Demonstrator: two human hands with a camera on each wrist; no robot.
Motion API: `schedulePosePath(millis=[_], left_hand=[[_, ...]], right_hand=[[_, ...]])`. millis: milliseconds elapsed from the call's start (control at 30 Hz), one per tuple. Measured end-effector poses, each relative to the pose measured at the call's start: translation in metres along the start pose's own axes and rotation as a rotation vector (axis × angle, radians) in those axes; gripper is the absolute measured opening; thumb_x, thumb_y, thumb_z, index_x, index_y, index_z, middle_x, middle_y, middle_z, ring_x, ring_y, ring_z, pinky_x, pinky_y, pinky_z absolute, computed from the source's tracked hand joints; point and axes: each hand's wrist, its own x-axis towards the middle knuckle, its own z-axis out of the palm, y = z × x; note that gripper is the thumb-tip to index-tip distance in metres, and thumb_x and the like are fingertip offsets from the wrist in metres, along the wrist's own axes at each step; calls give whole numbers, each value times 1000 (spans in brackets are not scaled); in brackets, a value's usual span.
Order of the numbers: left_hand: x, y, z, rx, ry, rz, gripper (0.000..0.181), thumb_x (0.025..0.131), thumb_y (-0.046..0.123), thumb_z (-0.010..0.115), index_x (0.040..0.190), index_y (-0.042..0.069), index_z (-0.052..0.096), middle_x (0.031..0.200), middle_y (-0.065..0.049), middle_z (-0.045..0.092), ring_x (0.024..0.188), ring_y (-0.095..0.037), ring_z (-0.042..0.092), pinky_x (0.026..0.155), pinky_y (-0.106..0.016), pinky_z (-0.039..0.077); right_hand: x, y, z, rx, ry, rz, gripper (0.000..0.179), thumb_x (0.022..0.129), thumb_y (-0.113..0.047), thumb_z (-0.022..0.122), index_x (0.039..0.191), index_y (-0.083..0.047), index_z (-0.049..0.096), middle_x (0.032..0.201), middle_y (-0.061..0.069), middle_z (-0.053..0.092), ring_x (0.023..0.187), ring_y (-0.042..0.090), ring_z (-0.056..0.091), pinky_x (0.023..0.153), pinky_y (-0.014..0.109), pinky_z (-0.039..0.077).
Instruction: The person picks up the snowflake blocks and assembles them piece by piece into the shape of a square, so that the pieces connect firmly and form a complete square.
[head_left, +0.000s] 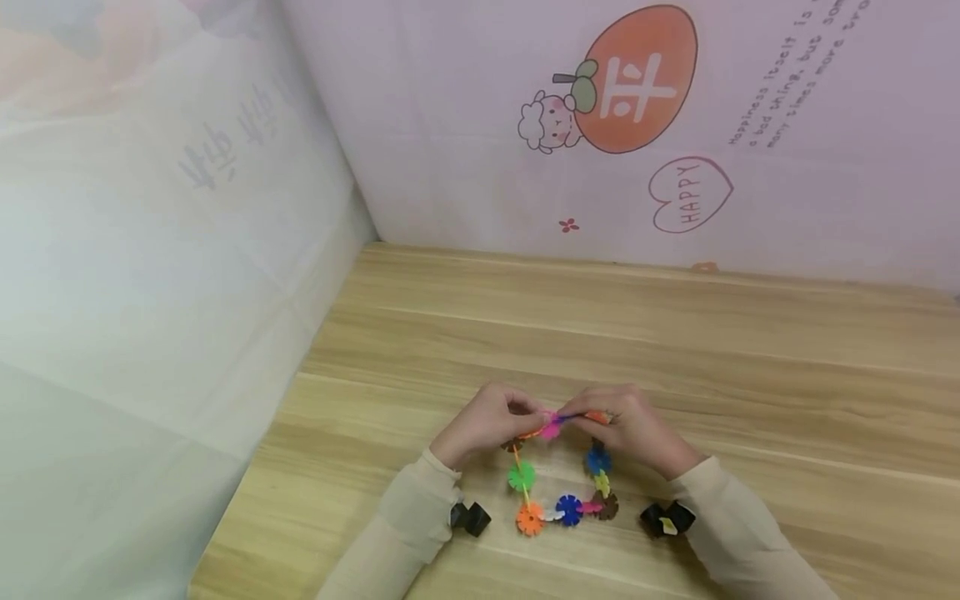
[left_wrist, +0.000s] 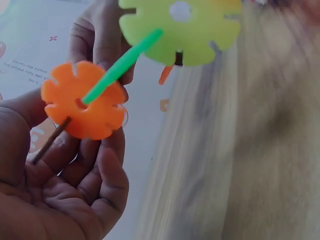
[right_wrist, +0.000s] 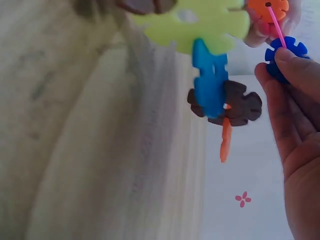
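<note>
Notched plastic building discs in several colours, slotted edge to face, form a ring between my hands. My left hand [head_left: 495, 423] pinches an orange disc [right_wrist: 270, 7] at the ring's far side. From it a pink disc [head_left: 551, 427] runs to a dark blue disc [right_wrist: 286, 57], which my right hand [head_left: 628, 423] pinches between thumb and fingers. The fingertips of both hands are close together there. Along the near side are an orange disc [head_left: 529, 518], a blue disc [head_left: 568, 510] and a brown disc [head_left: 606, 505]. A green disc [head_left: 521, 477] sits on the left side.
Wood-grain table [head_left: 450, 333] lies beneath the hands. A printed cloth [head_left: 480, 125] hangs behind it and a pale cloth [head_left: 150, 333] stands along the left. Black camera mounts [head_left: 470, 518] are worn at both wrists, beside the ring.
</note>
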Motion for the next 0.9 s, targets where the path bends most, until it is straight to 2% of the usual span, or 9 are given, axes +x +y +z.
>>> schedulePosePath(millis=[100,233,333,433,700,900], left_hand=[[0,-1,0,5,-14,12,17,84,31,68,89,15,73,87,4,68,73,-10,59,60,-25,50],[0,-1,-2,33,-18,16,18,85,33,67,89,16,72,87,5,68,77,-8,60,66,-24,50],[0,-1,-4,53,-18,12,18,85,34,66,90,18,72,87,6,68,78,-8,61,67,-24,50],[0,-2,-5,60,-25,15,18,85,35,66,90,18,71,86,6,68,77,-8,61,65,-24,51],[0,-1,-4,35,-52,39,17,86,29,66,91,14,69,86,4,67,77,-7,61,67,-23,51],[-1,0,-4,35,-61,48,17,87,29,65,92,13,69,86,4,67,78,-7,61,68,-23,51]], right_hand=[[-3,1,-1,-7,1,77,27,77,-2,73,100,-16,71,99,-7,70,88,6,66,75,24,55],[-9,4,-4,36,9,238,20,85,-12,68,104,-12,70,103,-5,70,90,8,66,77,29,56],[-14,7,-9,72,13,377,22,89,-23,63,107,-12,68,105,-3,69,94,10,65,81,28,54],[-19,11,-14,72,-3,483,29,91,-31,60,110,-12,67,106,-2,69,95,11,65,82,24,53],[-25,17,-20,145,-70,647,36,90,-37,60,112,-9,65,104,1,69,92,13,64,77,19,51],[-27,13,-24,297,-115,745,38,88,-36,63,112,-7,64,102,6,69,89,19,64,71,28,54]])
